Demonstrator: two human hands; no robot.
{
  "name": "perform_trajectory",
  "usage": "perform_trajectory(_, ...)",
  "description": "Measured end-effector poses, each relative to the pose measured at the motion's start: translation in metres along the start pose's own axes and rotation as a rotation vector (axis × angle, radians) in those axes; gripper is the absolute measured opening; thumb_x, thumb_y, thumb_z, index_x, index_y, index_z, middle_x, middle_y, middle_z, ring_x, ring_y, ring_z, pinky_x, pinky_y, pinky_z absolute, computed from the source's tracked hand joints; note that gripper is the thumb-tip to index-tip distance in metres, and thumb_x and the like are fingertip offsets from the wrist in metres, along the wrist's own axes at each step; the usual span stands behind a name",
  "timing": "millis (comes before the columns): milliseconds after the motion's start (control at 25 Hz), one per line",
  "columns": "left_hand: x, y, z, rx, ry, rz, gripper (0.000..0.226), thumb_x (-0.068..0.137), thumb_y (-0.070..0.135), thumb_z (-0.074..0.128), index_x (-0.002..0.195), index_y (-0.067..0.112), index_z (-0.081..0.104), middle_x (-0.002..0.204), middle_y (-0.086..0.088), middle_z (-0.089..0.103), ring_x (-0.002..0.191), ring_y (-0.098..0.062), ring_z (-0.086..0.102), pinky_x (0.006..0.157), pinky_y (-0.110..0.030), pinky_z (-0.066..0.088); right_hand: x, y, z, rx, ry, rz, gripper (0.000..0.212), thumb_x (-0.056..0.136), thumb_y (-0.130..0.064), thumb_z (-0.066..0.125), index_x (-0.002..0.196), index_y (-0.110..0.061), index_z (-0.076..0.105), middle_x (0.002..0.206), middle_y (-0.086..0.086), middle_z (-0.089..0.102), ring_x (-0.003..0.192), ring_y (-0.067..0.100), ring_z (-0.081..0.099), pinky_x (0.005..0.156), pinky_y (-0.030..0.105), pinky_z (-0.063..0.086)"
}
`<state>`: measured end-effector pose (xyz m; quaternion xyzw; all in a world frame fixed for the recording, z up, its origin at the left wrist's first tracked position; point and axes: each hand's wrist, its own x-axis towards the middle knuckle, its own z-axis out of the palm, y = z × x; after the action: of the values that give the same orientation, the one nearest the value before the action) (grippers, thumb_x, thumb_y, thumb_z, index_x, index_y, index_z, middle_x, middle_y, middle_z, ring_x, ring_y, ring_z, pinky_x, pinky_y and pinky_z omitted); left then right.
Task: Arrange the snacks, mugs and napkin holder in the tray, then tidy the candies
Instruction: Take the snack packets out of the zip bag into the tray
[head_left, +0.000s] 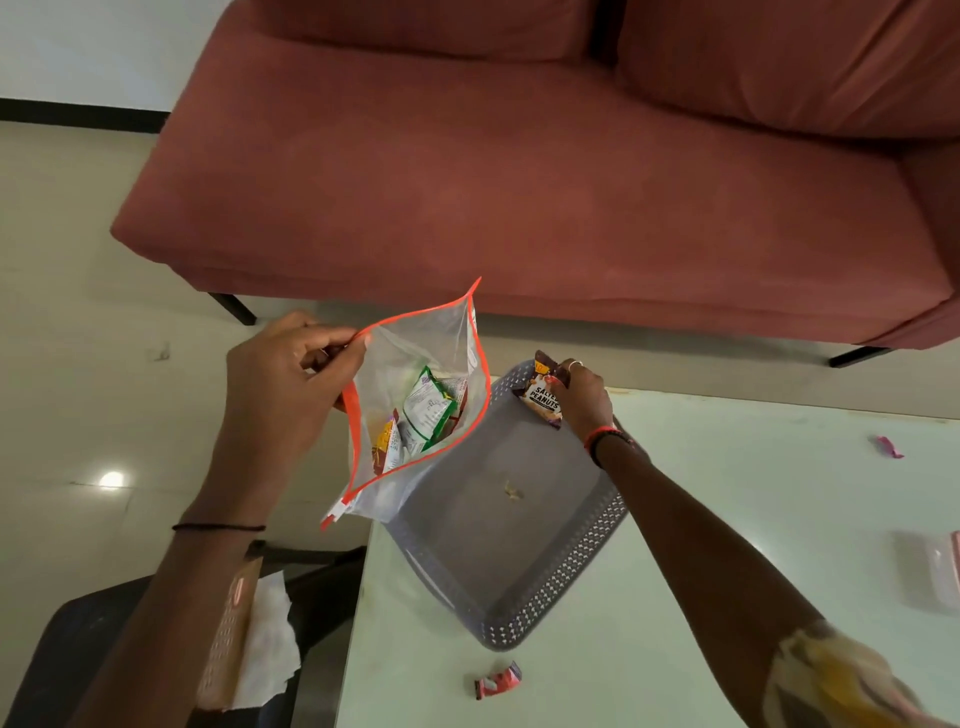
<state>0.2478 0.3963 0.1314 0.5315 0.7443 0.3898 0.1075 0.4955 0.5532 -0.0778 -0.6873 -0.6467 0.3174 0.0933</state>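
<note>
My left hand (291, 384) pinches the orange rim of a clear zip bag (415, 343) and holds it open in the air over the table's left edge. Several snack packets (428, 413) lie inside the bag. My right hand (584, 397) grips a brown salted peanuts packet (545, 397) at the far corner of the grey perforated tray (550, 582). The tray sits on the pale green table (727, 493); only a small crumb-like speck (511, 491) shows on its floor. A red wrapped candy (497, 679) lies on the table in front of the tray. A pink candy (889, 447) lies at the far right.
A napkin holder with white napkins (260, 634) rests on a dark stool (83, 639) left of the table. A red sofa (519, 182) stands beyond the table. A pinkish clear bag (935, 571) lies at the table's right edge.
</note>
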Motion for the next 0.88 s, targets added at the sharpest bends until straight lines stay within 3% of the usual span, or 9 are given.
perform_trajectory(200, -0.006, 0.001, 0.005, 0.000, -0.020, -0.030, 0.019, 0.086, 0.019, 0.065, 0.095, 0.005, 0.074, 0.078, -0.014, 0.066, 0.064, -0.028, 0.066, 0.055, -0.036, 0.054, 0.004, 0.004, -0.002, -0.208, 0.072, -0.044, 0.035, 0.091, -0.032, 0.059, 0.112, -0.005, 0.062, 0.110, 0.017, 0.064, 0.109, 0.035, 0.052, 0.084, 0.041, 0.047)
perform_trajectory(400, -0.012, 0.007, 0.005, -0.037, -0.024, -0.064, 0.016, 0.085, 0.017, 0.066, 0.092, 0.006, 0.075, 0.075, -0.013, 0.064, 0.061, -0.028, 0.065, 0.057, -0.035, 0.053, -0.010, -0.006, -0.033, 0.002, 0.092, 0.004, 0.052, 0.086, -0.028, 0.067, 0.128, -0.003, 0.051, 0.127, 0.016, 0.054, 0.120, 0.033, 0.046, 0.098, 0.041, 0.043)
perform_trajectory(480, -0.016, 0.013, 0.006, -0.052, -0.028, -0.065, 0.014, 0.085, 0.015, 0.066, 0.090, 0.005, 0.075, 0.072, -0.012, 0.061, 0.057, -0.024, 0.064, 0.055, -0.030, 0.053, -0.030, -0.033, -0.061, 0.223, 0.208, -0.011, 0.038, 0.085, -0.026, 0.069, 0.114, -0.004, 0.057, 0.118, 0.014, 0.056, 0.115, 0.030, 0.049, 0.096, 0.038, 0.043)
perform_trajectory(560, -0.022, 0.021, 0.007, -0.061, -0.040, -0.061, 0.012, 0.084, 0.013, 0.067, 0.088, 0.004, 0.075, 0.071, -0.013, 0.059, 0.055, -0.020, 0.060, 0.052, -0.022, 0.053, -0.066, -0.069, -0.097, 0.442, 0.343, -0.142, 0.018, 0.081, -0.029, 0.072, 0.087, -0.020, 0.058, 0.095, 0.003, 0.059, 0.096, 0.022, 0.058, 0.086, 0.035, 0.049)
perform_trajectory(600, -0.025, 0.025, 0.009, -0.062, -0.052, -0.053, 0.012, 0.084, 0.012, 0.067, 0.087, 0.004, 0.075, 0.070, -0.013, 0.058, 0.056, -0.020, 0.059, 0.051, -0.019, 0.052, -0.088, -0.087, -0.117, 0.517, 0.383, -0.261, 0.019, 0.079, -0.034, 0.073, 0.077, -0.029, 0.055, 0.083, -0.004, 0.060, 0.083, 0.016, 0.060, 0.079, 0.030, 0.052)
perform_trajectory(680, -0.031, 0.035, 0.012, -0.051, -0.084, -0.035, 0.012, 0.084, 0.011, 0.066, 0.086, 0.003, 0.075, 0.069, -0.010, 0.057, 0.051, -0.016, 0.056, 0.053, -0.023, 0.051, -0.134, -0.117, -0.151, 0.546, 0.244, -0.599, 0.017, 0.077, -0.040, 0.071, 0.070, -0.029, 0.061, 0.076, -0.005, 0.065, 0.069, 0.004, 0.062, 0.068, 0.013, 0.050)
perform_trajectory(760, -0.037, 0.046, 0.014, -0.037, -0.112, -0.016, 0.012, 0.084, 0.010, 0.066, 0.087, 0.002, 0.074, 0.069, -0.005, 0.055, 0.051, -0.008, 0.054, 0.054, -0.017, 0.048, -0.162, -0.133, -0.164, 0.244, -0.164, -0.821, 0.012, 0.080, -0.035, 0.065, 0.084, -0.026, 0.071, 0.087, -0.009, 0.072, 0.077, 0.002, 0.064, 0.069, 0.007, 0.047)
perform_trajectory(840, -0.042, 0.057, 0.015, -0.029, -0.122, 0.025, 0.011, 0.083, 0.009, 0.066, 0.087, 0.001, 0.075, 0.068, -0.003, 0.053, 0.051, -0.001, 0.049, 0.055, -0.006, 0.041, -0.170, -0.139, -0.151, -0.332, -0.500, -0.829, 0.021, 0.087, -0.018, 0.059, 0.103, -0.015, 0.072, 0.105, 0.004, 0.073, 0.095, 0.013, 0.066, 0.083, 0.022, 0.048)
perform_trajectory(880, -0.046, 0.063, 0.015, -0.030, -0.127, 0.052, 0.011, 0.083, 0.008, 0.067, 0.086, 0.001, 0.075, 0.067, -0.003, 0.052, 0.051, -0.001, 0.048, 0.055, -0.005, 0.038, -0.171, -0.138, -0.138, -0.552, -0.580, -0.783, 0.025, 0.090, -0.009, 0.055, 0.112, -0.007, 0.066, 0.114, 0.014, 0.067, 0.104, 0.025, 0.064, 0.088, 0.031, 0.048)
